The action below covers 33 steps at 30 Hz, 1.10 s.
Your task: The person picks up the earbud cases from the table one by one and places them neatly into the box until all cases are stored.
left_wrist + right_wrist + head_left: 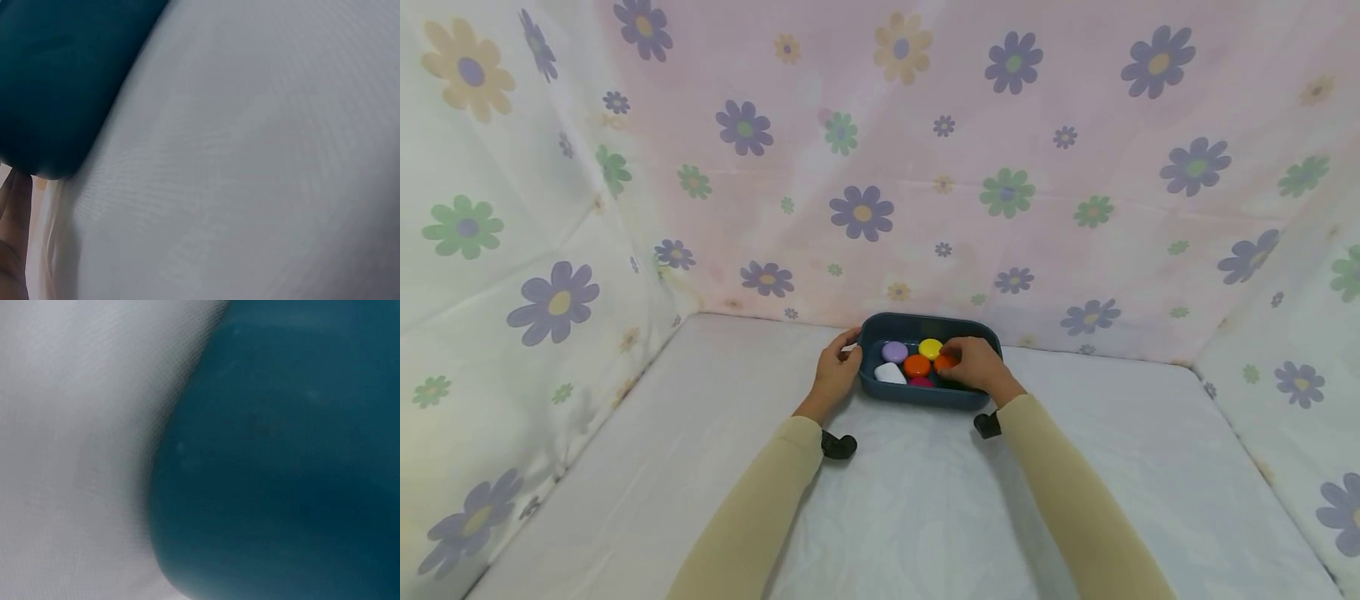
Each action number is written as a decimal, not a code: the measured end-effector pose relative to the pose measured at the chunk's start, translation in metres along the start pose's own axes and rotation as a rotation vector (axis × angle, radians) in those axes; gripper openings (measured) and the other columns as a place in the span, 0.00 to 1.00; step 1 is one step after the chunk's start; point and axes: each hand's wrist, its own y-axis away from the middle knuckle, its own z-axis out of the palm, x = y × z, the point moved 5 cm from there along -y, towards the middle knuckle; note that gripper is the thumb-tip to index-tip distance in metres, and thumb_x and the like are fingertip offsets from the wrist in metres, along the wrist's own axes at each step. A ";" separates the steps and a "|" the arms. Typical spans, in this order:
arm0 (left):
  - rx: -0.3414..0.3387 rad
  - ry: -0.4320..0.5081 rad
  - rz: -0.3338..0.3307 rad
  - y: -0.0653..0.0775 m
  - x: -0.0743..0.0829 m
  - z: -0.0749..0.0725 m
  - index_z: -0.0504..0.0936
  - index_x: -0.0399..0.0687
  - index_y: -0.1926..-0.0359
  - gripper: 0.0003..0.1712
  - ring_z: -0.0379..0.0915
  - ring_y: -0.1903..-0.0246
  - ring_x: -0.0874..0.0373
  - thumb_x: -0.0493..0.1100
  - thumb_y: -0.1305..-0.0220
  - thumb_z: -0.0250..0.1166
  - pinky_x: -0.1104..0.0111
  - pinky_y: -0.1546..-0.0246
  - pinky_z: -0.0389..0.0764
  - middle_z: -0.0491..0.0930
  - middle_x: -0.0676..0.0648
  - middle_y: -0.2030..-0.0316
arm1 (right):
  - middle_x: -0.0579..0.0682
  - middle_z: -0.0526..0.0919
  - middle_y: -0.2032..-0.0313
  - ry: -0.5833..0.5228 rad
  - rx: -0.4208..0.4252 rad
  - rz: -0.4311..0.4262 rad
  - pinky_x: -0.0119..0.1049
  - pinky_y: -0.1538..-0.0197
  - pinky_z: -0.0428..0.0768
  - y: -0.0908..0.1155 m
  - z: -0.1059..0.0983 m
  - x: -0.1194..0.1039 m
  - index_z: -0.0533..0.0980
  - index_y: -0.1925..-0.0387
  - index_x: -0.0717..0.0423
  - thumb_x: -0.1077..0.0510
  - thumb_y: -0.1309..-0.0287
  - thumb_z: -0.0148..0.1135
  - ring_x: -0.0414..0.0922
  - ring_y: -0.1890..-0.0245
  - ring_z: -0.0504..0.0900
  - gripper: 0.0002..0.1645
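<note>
A dark teal oblong tray [925, 397] with rounded corners sits on the table near the back wall. My left hand [835, 371] is at the tray's left end, its fingers against the outside of the wall. In the left wrist view, fingers [15, 219] touch the tray's lower corner. My right hand [976, 362] reaches over the right side into the tray. Its fingers and thumb pinch an orange disc [945, 364], partly hidden by the hand. Beside it lie another orange disc [917, 366], a yellow disc [930, 348] and a purple disc [895, 352].
Also in the tray are a white rounded piece [891, 373] and a crimson piece [921, 382] half hidden by the front wall. A pale cloth covers the table [880, 517]. Flower-printed curtains [925, 167] stand at the back and both sides.
</note>
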 end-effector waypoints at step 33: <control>-0.008 -0.004 -0.047 -0.002 -0.002 0.003 0.70 0.48 0.34 0.24 0.75 0.52 0.49 0.40 0.30 0.52 0.64 0.54 0.75 0.73 0.42 0.38 | 0.56 0.81 0.50 -0.136 0.147 -0.099 0.46 0.49 0.79 0.020 -0.017 -0.019 0.80 0.49 0.57 0.55 0.47 0.69 0.52 0.56 0.77 0.23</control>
